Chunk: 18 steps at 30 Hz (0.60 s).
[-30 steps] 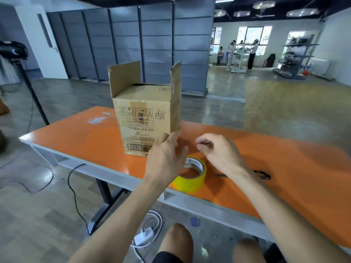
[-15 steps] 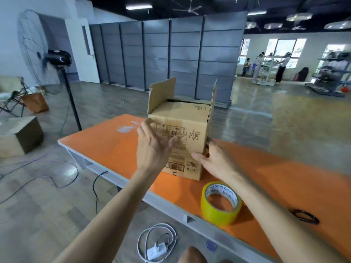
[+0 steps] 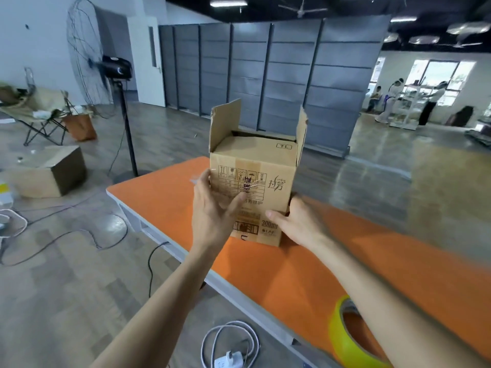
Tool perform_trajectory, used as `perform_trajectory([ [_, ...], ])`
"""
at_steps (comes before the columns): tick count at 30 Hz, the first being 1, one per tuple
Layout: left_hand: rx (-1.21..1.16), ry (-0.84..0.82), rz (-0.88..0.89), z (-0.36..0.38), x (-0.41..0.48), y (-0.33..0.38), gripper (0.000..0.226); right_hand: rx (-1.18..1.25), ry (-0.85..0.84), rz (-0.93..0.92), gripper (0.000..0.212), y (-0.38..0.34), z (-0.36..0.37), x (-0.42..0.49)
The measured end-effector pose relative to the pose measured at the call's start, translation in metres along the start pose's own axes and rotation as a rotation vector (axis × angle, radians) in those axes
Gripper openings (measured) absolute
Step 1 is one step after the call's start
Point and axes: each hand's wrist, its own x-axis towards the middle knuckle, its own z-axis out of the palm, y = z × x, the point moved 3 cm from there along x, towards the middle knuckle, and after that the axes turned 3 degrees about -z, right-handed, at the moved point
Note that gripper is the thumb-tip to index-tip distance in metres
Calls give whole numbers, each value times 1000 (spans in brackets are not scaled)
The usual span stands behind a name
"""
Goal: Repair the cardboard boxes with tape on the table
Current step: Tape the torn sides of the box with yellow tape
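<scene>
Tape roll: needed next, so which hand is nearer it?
Right. The right hand grips the box's right corner beyond the roll; the left hand, farther off, holds its left edge.

A pedestal fan (image 3: 117, 68), a folding chair (image 3: 37, 107) and a white charger (image 3: 228, 362) occupy the floor (image 3: 66, 288).
</scene>
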Motion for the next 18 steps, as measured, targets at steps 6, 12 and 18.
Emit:
perform_trajectory([
  [6,39,-7,-108,-16,29,-46,91,-17,-115,-5,59,-19,42,43],
  [12,114,-73,-216,-14,61,-103,55,-52,-165,7,66,-26,90,84],
  [18,225,-102,-234,-15,107,-142,59,-135,-156,-10,70,-39,122,131],
])
